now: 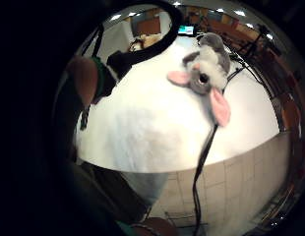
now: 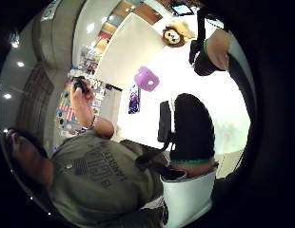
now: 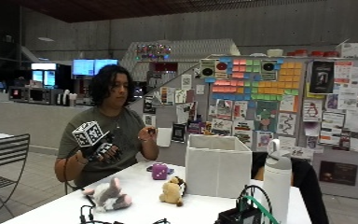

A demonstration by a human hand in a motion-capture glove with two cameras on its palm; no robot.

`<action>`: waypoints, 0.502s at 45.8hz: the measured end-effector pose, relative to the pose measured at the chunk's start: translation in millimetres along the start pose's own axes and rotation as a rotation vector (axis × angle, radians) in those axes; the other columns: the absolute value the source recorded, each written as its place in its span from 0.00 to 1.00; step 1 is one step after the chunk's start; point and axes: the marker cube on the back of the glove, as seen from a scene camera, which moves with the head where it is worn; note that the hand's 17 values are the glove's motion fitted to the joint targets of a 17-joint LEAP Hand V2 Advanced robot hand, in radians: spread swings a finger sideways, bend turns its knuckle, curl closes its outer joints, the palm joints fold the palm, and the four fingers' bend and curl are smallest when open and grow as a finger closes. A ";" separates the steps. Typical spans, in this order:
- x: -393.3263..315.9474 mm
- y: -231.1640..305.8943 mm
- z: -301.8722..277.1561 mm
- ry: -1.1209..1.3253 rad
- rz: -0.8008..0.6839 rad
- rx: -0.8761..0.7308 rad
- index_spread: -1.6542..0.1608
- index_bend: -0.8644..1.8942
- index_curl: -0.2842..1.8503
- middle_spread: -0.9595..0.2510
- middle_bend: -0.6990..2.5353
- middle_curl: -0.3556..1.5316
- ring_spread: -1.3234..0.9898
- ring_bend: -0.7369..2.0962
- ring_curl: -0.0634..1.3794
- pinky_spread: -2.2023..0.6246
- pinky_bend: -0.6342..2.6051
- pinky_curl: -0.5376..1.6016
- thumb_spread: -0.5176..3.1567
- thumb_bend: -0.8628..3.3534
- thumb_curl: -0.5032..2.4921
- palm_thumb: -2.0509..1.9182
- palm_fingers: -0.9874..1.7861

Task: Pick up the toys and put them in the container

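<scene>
Nearest the outside camera, a water bottle (image 3: 277, 179) stands on the counter (image 3: 141, 196). We see the grip (image 3: 104, 151) raised above the counter with fingers relaxed, grasping nothing. Below it lies the mouse toy (image 3: 109, 196); beyond are the lion toy (image 3: 171, 191), purple cube (image 3: 160, 171) and white container (image 3: 218, 165).

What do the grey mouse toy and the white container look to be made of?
Mouse toy: soft plush, judging by its fuzzy grey and white pile with pink ears. White container: probably matte fabric over stiff panels, given its flat sides and folded seams; I cannot be sure.
</scene>
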 end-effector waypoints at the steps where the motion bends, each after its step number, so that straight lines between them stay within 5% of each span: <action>1: -0.3 0.3 -0.4 0.000 -0.001 0.001 0.85 0.42 0.16 0.73 0.32 0.22 0.51 0.43 0.08 0.75 0.30 0.28 0.26 0.22 0.17 0.53 0.73; 11: -3.1 -7.7 -30.7 0.050 -0.016 0.049 0.78 0.42 0.21 0.65 0.33 0.25 0.44 0.48 0.17 0.72 0.29 0.33 0.45 0.23 0.19 0.53 0.70; 23: -3.1 -27.3 -87.2 0.131 -0.018 0.114 0.74 0.42 0.23 0.62 0.33 0.28 0.40 0.48 0.18 0.71 0.30 0.35 0.54 0.23 0.21 0.52 0.67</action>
